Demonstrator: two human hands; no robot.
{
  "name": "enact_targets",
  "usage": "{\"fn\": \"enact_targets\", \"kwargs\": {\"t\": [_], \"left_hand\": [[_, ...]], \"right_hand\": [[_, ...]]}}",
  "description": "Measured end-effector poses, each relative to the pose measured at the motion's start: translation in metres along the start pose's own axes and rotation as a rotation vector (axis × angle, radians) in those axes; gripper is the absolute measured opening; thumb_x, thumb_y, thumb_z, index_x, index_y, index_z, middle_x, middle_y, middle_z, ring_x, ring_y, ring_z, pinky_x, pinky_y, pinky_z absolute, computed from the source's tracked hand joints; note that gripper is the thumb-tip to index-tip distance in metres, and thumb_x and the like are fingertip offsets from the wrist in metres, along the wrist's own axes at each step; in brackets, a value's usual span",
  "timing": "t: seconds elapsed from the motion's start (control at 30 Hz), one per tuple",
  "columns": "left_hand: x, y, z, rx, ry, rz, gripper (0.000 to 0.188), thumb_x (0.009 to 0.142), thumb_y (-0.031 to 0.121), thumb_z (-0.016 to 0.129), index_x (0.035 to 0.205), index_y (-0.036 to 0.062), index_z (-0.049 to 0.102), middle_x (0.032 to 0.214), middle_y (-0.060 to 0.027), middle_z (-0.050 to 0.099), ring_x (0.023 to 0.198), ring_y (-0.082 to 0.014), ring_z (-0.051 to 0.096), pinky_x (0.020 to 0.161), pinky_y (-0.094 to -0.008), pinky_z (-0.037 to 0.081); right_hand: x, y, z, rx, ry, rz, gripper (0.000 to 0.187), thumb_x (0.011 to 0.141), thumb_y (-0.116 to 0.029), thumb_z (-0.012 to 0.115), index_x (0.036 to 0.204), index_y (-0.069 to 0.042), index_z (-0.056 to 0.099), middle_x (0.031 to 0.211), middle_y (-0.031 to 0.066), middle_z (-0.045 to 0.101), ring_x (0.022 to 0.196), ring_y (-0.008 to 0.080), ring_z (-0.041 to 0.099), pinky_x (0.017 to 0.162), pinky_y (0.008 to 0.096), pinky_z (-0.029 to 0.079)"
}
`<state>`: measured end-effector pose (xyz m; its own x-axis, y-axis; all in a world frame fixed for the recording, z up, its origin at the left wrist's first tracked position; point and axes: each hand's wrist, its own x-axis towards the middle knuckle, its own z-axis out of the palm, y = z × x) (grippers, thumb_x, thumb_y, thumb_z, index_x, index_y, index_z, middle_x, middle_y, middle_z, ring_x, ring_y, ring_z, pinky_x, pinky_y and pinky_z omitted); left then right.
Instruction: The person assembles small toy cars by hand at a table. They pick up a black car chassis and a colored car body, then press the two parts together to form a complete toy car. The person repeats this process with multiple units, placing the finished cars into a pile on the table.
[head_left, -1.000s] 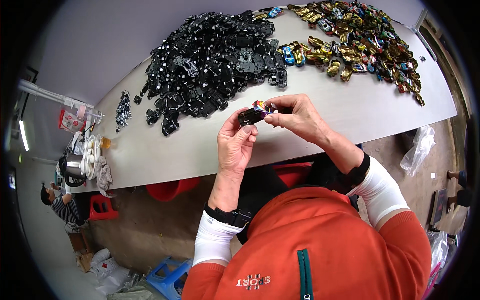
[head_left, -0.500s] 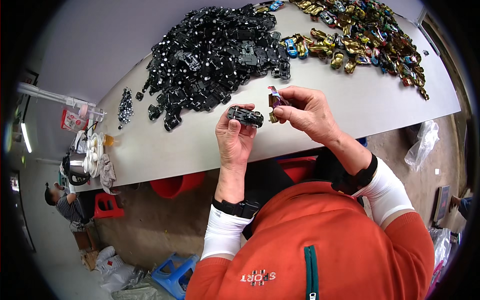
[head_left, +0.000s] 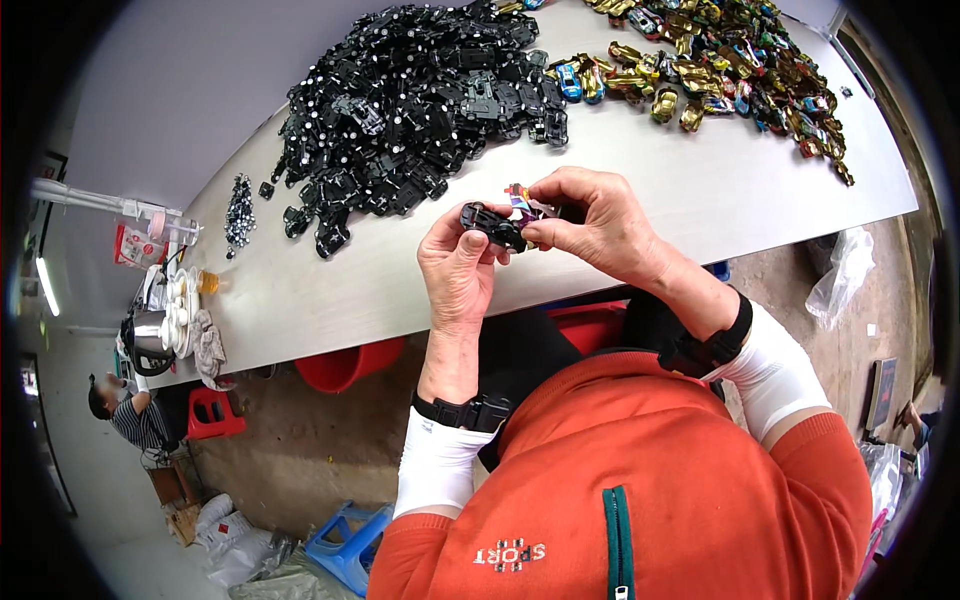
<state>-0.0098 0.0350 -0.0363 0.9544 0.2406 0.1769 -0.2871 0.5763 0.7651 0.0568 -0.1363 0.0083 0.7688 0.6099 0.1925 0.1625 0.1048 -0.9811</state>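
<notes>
My left hand [head_left: 460, 268] is closed on a black toy car chassis [head_left: 490, 224], gripped between thumb and fingers above the table's near edge. Between the thumb and fingers of my right hand [head_left: 595, 222] is a colourful toy car body shell [head_left: 521, 203], partly covered by the fingertips. Shell and chassis meet in front of me; whether they are joined I cannot tell. Beyond my hands lies a large heap of black chassis [head_left: 400, 110]. At the far right spreads a heap of gold and multicoloured car shells [head_left: 730, 70].
A small pile of silvery parts [head_left: 239, 218] lies on the left of the white table [head_left: 660, 165]. Cups, a kettle [head_left: 150, 335] and a cloth [head_left: 207, 350] crowd its left end. Below are a red tub [head_left: 345, 366] and a blue stool [head_left: 345, 545]. Another person [head_left: 138, 415] sits far left.
The car shell in my right hand has moved left and turned, and now meets the chassis. My left hand keeps its grip, with the chassis tilted differently.
</notes>
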Motion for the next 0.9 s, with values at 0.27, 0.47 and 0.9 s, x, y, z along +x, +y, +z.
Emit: {"fn": "enact_targets", "kwargs": {"t": [0.27,0.47,0.9], "left_hand": [[0.001,0.005,0.012,0.048,-0.043,-0.018,0.039,0.073,0.006,0.075,0.104,-0.0093,0.058,0.088,-0.0143,0.065,0.071,-0.0189,0.063,0.054,-0.0273,0.055],[-0.002,0.009,0.017,0.05,-0.044,0.014,0.039,0.074,0.009,0.076,0.103,-0.0094,0.058,0.085,-0.012,0.064,0.07,-0.0177,0.062,0.054,-0.0266,0.053],[-0.006,0.008,0.024,0.123,-0.055,0.023,0.042,0.074,0.012,0.076,0.105,-0.009,0.059,0.087,-0.0113,0.065,0.076,-0.0169,0.063,0.056,-0.0268,0.054]], "right_hand": [[-0.001,-0.01,0.003,-0.386,0.013,-0.368,0.04,0.069,-0.002,0.075,0.108,-0.002,0.061,0.078,0.0083,0.06,0.068,0.0159,0.06,0.06,0.0275,0.05],[-0.002,-0.02,0.003,-0.476,-0.032,-0.435,0.045,0.069,-0.005,0.074,0.111,-0.006,0.06,0.077,0.0115,0.06,0.067,0.0263,0.061,0.057,0.0335,0.049],[-0.009,-0.048,0.003,-0.691,-0.178,-0.344,0.033,0.076,-0.004,0.066,0.108,-0.001,0.057,0.08,0.0139,0.056,0.068,0.0295,0.061,0.059,0.0377,0.05]]}}
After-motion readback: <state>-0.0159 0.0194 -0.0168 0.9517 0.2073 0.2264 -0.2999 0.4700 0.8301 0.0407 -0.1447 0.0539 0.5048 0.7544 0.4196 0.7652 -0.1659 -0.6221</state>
